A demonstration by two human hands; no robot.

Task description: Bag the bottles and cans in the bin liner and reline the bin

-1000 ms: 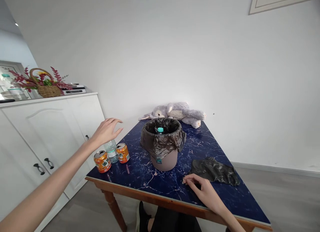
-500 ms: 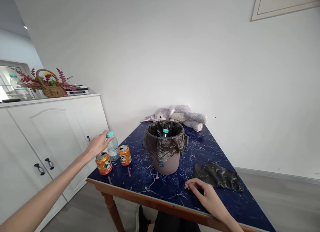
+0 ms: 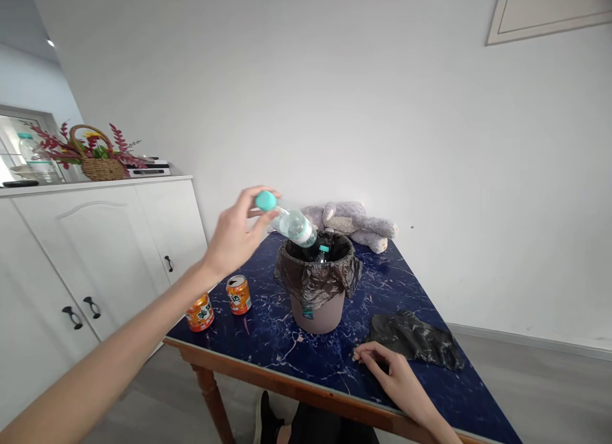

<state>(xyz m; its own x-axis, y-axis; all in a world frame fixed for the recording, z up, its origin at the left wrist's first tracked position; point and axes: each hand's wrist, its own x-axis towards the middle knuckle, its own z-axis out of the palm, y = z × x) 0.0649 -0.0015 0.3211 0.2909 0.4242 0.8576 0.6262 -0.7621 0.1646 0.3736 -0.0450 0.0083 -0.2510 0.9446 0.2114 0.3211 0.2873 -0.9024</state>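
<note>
Gripping a clear bottle [image 3: 295,225] by its teal cap end, the left hand [image 3: 235,235] tilts it over the bag-lined bin [image 3: 316,279] on the blue surface [image 3: 268,342]. Right hand [image 3: 399,380], fingers loosely apart, rests flat near a crumpled black bag [image 3: 415,339]; two orange cans [image 3: 218,302] stand left.

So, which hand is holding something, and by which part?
The left hand holds a plastic water bottle by its teal cap end. The right hand holds nothing.
</note>
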